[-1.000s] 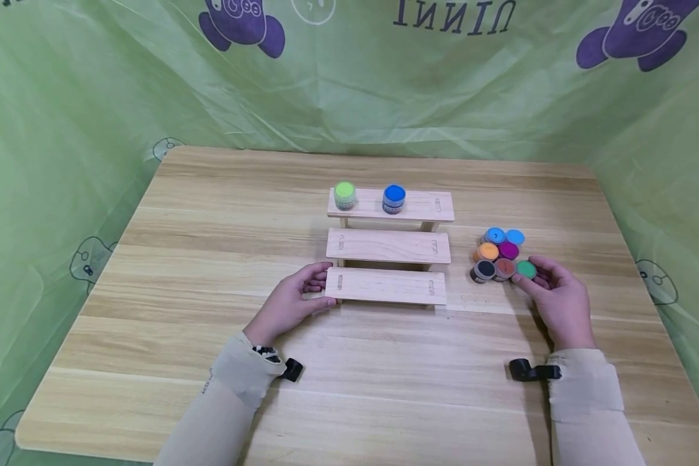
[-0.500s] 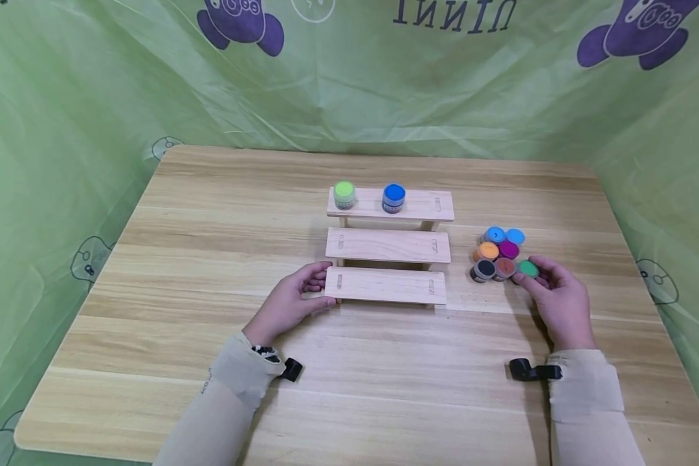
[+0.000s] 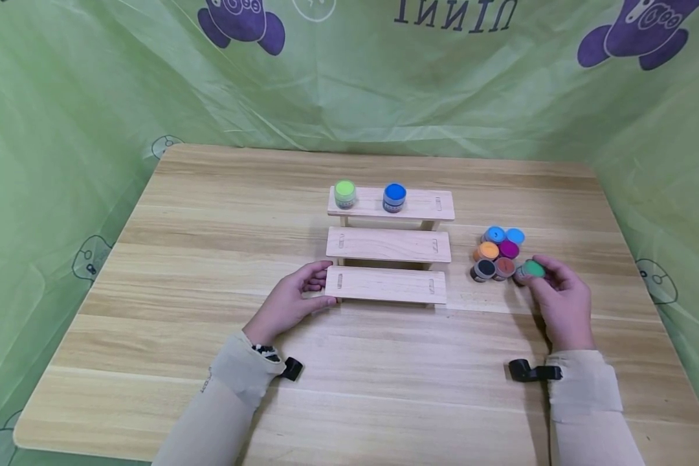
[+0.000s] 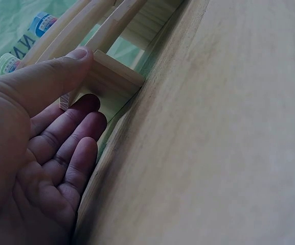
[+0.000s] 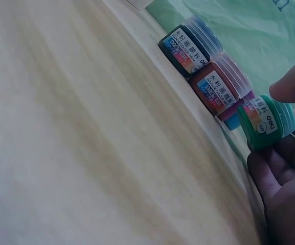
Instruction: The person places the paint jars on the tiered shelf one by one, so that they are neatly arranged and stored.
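So far, two gouache jars (image 3: pixel 393 198) top the central wooden rack (image 3: pixel 387 247); six jars (image 3: pixel 505 250) remain at right. Right hand (image 3: pixel 562 303) pinches green jar (image 3: pixel 532 270); left hand (image 3: pixel 288 301) grips rack.

At your 1 o'clock: green pot (image 3: pixel 533 268), black pot (image 3: pixel 483 270), red-brown pot (image 3: pixel 504 268), orange pot (image 3: pixel 487 251), magenta pot (image 3: pixel 509 250), two sky-blue pots (image 3: pixel 515 236). At your 12 o'clock: lime pot (image 3: pixel 345 193), royal-blue pot (image 3: pixel 394 197); pale, faintly grained shelves (image 3: pixel 387 284); beyond, green curtain (image 3: pixel 338 97), purple figures (image 3: pixel 241 26). Your sleeves (image 3: pixel 224 391): beige.

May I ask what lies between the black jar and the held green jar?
In the head view, the brown jar stands between the black jar and the green jar.
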A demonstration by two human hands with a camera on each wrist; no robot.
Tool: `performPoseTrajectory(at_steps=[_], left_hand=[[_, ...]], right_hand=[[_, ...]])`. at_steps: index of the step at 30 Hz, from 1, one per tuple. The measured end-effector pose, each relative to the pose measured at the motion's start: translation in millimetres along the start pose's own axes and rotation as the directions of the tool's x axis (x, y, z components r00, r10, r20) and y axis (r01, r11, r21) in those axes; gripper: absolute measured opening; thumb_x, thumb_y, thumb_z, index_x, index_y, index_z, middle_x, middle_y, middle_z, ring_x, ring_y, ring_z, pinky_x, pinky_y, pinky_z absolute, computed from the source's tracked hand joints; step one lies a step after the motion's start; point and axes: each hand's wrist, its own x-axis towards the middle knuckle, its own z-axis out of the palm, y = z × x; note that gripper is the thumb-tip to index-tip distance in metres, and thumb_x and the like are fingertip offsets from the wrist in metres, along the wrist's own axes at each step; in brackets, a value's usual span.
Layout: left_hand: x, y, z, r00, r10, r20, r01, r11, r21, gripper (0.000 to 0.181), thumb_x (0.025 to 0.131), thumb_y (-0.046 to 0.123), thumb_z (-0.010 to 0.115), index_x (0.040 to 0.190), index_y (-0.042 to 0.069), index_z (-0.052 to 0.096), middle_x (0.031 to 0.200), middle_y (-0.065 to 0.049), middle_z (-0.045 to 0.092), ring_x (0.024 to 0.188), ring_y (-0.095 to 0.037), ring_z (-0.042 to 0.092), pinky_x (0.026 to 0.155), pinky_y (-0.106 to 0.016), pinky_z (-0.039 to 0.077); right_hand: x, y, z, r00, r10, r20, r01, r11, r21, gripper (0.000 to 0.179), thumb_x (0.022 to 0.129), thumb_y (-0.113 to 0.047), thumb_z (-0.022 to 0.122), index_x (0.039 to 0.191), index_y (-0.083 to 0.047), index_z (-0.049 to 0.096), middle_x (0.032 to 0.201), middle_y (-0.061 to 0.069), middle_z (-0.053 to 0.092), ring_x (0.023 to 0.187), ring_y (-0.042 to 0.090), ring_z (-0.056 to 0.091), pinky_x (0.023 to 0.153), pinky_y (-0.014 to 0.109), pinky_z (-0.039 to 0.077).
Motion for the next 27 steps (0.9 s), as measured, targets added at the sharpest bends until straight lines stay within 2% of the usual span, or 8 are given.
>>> performPoseTrajectory(at_steps=[4,14,22,27], left_hand=[[-0.4,0.4,-0.2,1.0,0.0,0.001,0.0,1.0,0.007,0.068,0.083,0.014,0.083,0.143,0.006,0.052,0.121,-0.012,0.065,0.109,-0.026,0.062,0.1,-0.044,0.05],[-0.4,-0.9,0.0,1.0,0.01,-0.001,-0.01,1.0,0.0,0.068,0.084,0.015,0.083,0.143,0.005,0.052,0.121,-0.014,0.065,0.109,-0.028,0.062,0.101,-0.045,0.05],[0.1,-0.2,-0.3,1.0,0.003,0.002,-0.003,1.0,0.002,0.068,0.083,0.015,0.084,0.143,0.006,0.053,0.121,-0.013,0.065,0.109,-0.028,0.062,0.1,-0.045,0.05],[-0.5,0.2,-0.4,1.0,-0.003,0.003,0.003,1.0,0.009,0.068,0.083,0.016,0.083,0.143,0.006,0.052,0.121,-0.013,0.065,0.109,-0.028,0.062,0.101,-0.045,0.05]], right_hand=[[-1.0,-1.0,0.1,1.0,0.02,-0.015,-0.019,0.996,0.088,0.045,0.089,-0.007,0.075,0.133,-0.007,0.064,0.116,-0.007,0.061,0.102,0.007,0.053,0.081,0.005,0.046],[-1.2,0.4,1.9,0.999,0.025,-0.046,-0.016,0.981,0.195,0.042,0.088,0.0,0.073,0.129,-0.007,0.066,0.117,-0.003,0.063,0.105,0.009,0.054,0.082,0.006,0.047],[-0.9,0.2,2.4,0.999,0.019,-0.051,-0.005,0.967,0.256,0.05,0.087,0.004,0.072,0.135,-0.007,0.062,0.118,-0.001,0.065,0.107,0.008,0.056,0.084,0.006,0.047],[-0.8,0.2,3.0,0.999,0.004,-0.047,0.01,0.958,0.287,0.046,0.087,0.005,0.072,0.131,-0.005,0.064,0.118,0.0,0.068,0.107,0.009,0.059,0.085,0.007,0.048]])
